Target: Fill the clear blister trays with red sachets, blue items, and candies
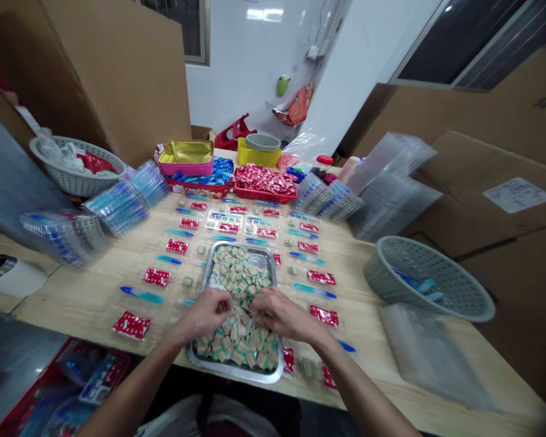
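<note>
Head cam, close, down at table (95,297).

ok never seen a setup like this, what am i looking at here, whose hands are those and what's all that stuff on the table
There is no machine here. The single picture comes from a camera worn on a person's head, looking forward and down, so the two bare arms coming in from the bottom are that person's own.

The left hand and right hand are both in a metal tray on a wooden table, fingers curled among a heap of small green and tan packets. Whether either hand actually grips one is too blurred to tell.

Around the tray lie rows of red sachets and blue pens. A grey basket sits to the right. Red trays of stock and cardboard boxes stand further back.
</note>
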### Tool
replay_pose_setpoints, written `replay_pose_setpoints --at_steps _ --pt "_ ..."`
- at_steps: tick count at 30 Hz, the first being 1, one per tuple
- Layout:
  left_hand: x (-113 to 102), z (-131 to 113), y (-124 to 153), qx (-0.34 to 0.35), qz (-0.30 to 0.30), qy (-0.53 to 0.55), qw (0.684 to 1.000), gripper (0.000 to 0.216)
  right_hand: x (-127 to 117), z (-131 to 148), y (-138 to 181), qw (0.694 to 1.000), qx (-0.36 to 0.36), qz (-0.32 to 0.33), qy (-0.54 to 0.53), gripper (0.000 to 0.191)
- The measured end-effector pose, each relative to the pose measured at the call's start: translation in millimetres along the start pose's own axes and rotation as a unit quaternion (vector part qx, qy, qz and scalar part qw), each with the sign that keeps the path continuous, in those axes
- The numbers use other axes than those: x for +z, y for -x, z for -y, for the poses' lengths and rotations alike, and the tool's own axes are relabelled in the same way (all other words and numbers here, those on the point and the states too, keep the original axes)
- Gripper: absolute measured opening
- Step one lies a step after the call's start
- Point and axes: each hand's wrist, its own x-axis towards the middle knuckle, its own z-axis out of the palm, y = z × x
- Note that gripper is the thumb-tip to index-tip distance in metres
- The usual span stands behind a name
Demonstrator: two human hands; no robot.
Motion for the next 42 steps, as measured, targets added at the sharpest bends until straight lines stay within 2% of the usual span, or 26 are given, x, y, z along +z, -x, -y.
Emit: replay_pose_setpoints --at_steps 3,6,11,17,24,31,38,42 --pt "-1.8 -0.4 -3.5 0.01 0.028 0.009 1.0 0.014 -2.9 0.2 -10.1 0.999 0.003 0.044 0.03 0.011" --pt "2.3 -1.2 -5.5 0.01 0.038 -0.007 0.999 0.016 -1.9 1.3 -16.6 0.996 0.01 0.046 0.077 0.011" --pt "13.2 -1.1 -3.8 0.021 0.033 -0.066 0.997 0.019 3.2 4.6 -13.9 0.996 -0.015 0.047 0.072 0.023" --pt "18.8 -1.6 2.7 0.055 0.0 -0.072 0.996 0.021 9.8 8.7 -9.0 0.996 -0.017 0.014 0.087 0.026" --pt "17.7 -4.9 4.3 0.041 -0.025 -0.046 0.998 0.021 12.0 10.3 -5.3 0.998 -0.038 -0.009 0.043 0.021" --pt "16.3 -9.1 10.6 0.043 -0.037 -0.032 0.998 0.023 15.7 12.7 -3.4 0.999 -0.022 0.006 0.034 0.025" --pt "14.0 -7.9 13.0 0.043 -0.06 -0.086 0.994 0.02 13.7 13.3 -6.0 0.997 -0.023 0.007 0.067 0.02" --pt "13.8 -4.9 15.8 0.011 -0.094 -0.018 0.995 0.016 14.1 12.0 -5.7 0.999 -0.02 0.003 0.045 0.02"
